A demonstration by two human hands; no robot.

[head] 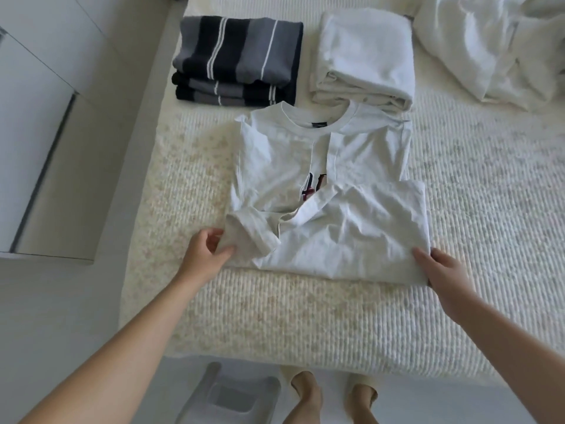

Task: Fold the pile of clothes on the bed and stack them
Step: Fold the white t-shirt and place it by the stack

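Home bedroom; quilted bed [305, 316], folded clothes [235, 59].

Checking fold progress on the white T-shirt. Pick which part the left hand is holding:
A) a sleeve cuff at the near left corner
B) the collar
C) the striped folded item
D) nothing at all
A: the left hand pinches the sleeve cuff of the white T-shirt at its near left corner, far from the collar and the striped folded stack.

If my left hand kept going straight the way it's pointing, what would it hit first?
Probably the T-shirt: the left hand already pinches its sleeve, pointing toward its body; depth is unclear.
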